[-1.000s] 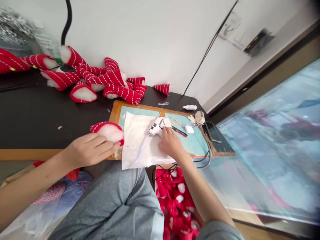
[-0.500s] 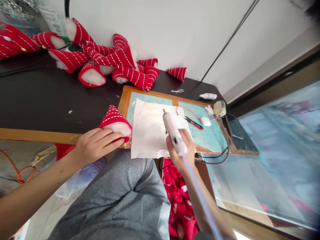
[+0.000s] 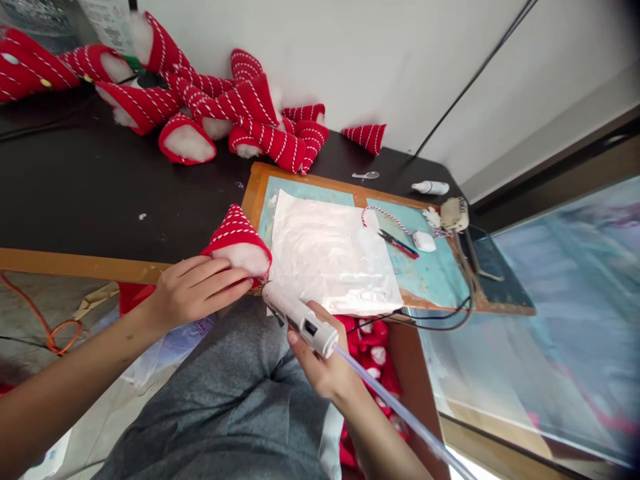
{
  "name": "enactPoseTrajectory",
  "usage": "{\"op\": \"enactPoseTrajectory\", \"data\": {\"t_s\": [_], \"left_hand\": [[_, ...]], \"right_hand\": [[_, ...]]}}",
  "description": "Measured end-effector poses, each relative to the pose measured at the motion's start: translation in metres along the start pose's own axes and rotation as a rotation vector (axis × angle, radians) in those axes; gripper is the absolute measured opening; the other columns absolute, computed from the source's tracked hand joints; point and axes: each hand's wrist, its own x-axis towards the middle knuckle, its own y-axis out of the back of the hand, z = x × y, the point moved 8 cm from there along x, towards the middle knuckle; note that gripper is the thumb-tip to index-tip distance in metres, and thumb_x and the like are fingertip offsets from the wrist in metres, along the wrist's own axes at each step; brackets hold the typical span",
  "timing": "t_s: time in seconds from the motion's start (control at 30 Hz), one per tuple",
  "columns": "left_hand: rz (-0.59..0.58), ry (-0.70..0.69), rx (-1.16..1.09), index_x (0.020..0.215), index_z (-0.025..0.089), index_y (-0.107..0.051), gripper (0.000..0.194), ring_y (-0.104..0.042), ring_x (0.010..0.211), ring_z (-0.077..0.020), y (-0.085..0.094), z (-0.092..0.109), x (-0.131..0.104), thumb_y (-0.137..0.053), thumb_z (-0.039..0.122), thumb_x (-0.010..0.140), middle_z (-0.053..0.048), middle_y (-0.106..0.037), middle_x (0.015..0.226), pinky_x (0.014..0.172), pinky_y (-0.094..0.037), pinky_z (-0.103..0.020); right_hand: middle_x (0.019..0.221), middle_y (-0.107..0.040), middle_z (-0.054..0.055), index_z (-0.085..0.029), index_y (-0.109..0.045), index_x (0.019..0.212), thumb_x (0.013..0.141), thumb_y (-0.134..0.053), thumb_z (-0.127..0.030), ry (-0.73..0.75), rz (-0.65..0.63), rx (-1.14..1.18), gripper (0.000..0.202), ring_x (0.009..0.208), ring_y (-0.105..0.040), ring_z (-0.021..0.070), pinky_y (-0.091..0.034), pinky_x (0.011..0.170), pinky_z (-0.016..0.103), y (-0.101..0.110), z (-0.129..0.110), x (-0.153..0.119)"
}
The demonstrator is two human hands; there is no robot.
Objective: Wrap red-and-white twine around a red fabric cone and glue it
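Note:
A red cone with white dashed stripes (image 3: 235,230) and white stuffing in its open end lies at the table's front edge. My left hand (image 3: 203,290) holds it, fingers pressed along the stuffed opening. My right hand (image 3: 323,353) is wrapped round a white glue gun (image 3: 295,313), with a long clear glue stick (image 3: 400,407) coming out of its back. The gun's nozzle is at the lower rim of the cone's opening; whether it touches is too small to tell. Beside them, a wrinkled white sheet (image 3: 335,253) lies on a wood-edged blue board (image 3: 443,273).
Several stuffed red striped cones (image 3: 187,141) are piled at the back left, and a single cone (image 3: 367,137) stands apart. Pens (image 3: 399,244), a striped cord, a white case (image 3: 424,241) and a small bottle (image 3: 430,187) lie to the right. Below the table is a box of red pieces.
My right hand has brought the glue gun left and down, from over the white sheet to the cone. My left hand still holds the cone. The camera view has shifted slightly.

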Motion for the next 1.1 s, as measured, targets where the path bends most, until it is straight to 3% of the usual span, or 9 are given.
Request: {"op": "enactPoseTrajectory", "data": {"t_s": [0.37, 0.53, 0.67, 0.77, 0.87, 0.93, 1.1], "left_hand": [[0.009, 0.013, -0.004, 0.108, 0.024, -0.075, 0.017, -0.073, 0.089, -0.0178, 0.003, -0.003, 0.006, -0.062, 0.013, 0.106, 0.003, -0.085, 0.097, 0.085, -0.054, -0.034], [0.006, 0.058, -0.036, 0.111, 0.028, -0.077, 0.021, -0.073, 0.095, -0.0171, 0.003, -0.007, 0.002, -0.063, 0.014, 0.104, 0.003, -0.084, 0.098, 0.088, -0.054, -0.033], [0.007, 0.075, -0.06, 0.113, 0.027, -0.076, 0.024, -0.073, 0.097, -0.0169, 0.002, -0.008, 0.001, -0.063, 0.01, 0.103, 0.002, -0.085, 0.101, 0.09, -0.054, -0.032], [0.02, 0.082, -0.062, 0.111, 0.025, -0.076, 0.023, -0.074, 0.097, -0.0179, 0.002, -0.007, 0.003, -0.062, 0.008, 0.103, 0.001, -0.085, 0.102, 0.09, -0.054, -0.034], [0.026, 0.079, -0.041, 0.11, 0.022, -0.075, 0.019, -0.073, 0.096, -0.0191, 0.003, -0.006, 0.006, -0.065, 0.007, 0.102, -0.001, -0.085, 0.102, 0.089, -0.055, -0.035], [0.031, 0.075, -0.012, 0.109, 0.021, -0.074, 0.016, -0.073, 0.092, -0.0195, 0.004, -0.005, 0.008, -0.068, 0.008, 0.102, -0.001, -0.085, 0.101, 0.087, -0.055, -0.035], [0.048, 0.086, 0.004, 0.105, 0.022, -0.073, 0.014, -0.071, 0.09, -0.0212, 0.007, -0.007, 0.013, -0.072, 0.009, 0.099, -0.001, -0.085, 0.098, 0.088, -0.056, -0.036]], "right_hand": [[0.075, -0.053, -0.001, -0.024, -0.05, 0.086, 0.099, -0.057, -0.037, -0.006, 0.007, -0.045, 0.019, 0.067, -0.056, 0.0169, -0.044, 0.057, 0.028, 0.005, -0.003, -0.007], [0.071, -0.049, -0.003, -0.025, -0.047, 0.081, 0.1, -0.056, -0.038, 0.0, 0.003, -0.053, 0.025, 0.059, -0.05, 0.0143, -0.038, 0.053, 0.027, 0.01, -0.006, -0.012], [0.071, -0.05, -0.002, -0.024, -0.047, 0.079, 0.101, -0.054, -0.039, 0.164, -0.042, -0.219, 0.027, 0.06, -0.051, 0.0148, -0.035, 0.055, 0.028, 0.036, -0.023, -0.006], [0.078, -0.057, 0.002, -0.023, -0.054, 0.084, 0.099, -0.057, -0.035, 0.244, -0.004, -0.553, 0.02, 0.064, -0.053, 0.0174, -0.036, 0.057, 0.031, 0.072, -0.027, 0.011], [0.094, -0.064, 0.01, -0.02, -0.059, 0.096, 0.094, -0.057, -0.02, 0.252, 0.033, -1.017, 0.003, 0.079, -0.058, 0.0245, -0.042, 0.067, 0.034, 0.104, -0.014, 0.039], [0.103, -0.066, 0.015, -0.016, -0.062, 0.104, 0.091, -0.059, -0.014, 0.205, 0.026, -1.22, 0.014, 0.092, -0.06, 0.0299, -0.047, 0.076, 0.038, 0.118, 0.006, 0.062], [0.116, -0.065, 0.024, -0.008, -0.062, 0.116, 0.098, -0.068, -0.023, 0.092, -0.088, -1.308, 0.024, 0.108, -0.061, 0.0375, -0.053, 0.089, 0.048, 0.133, 0.056, 0.108]]}}
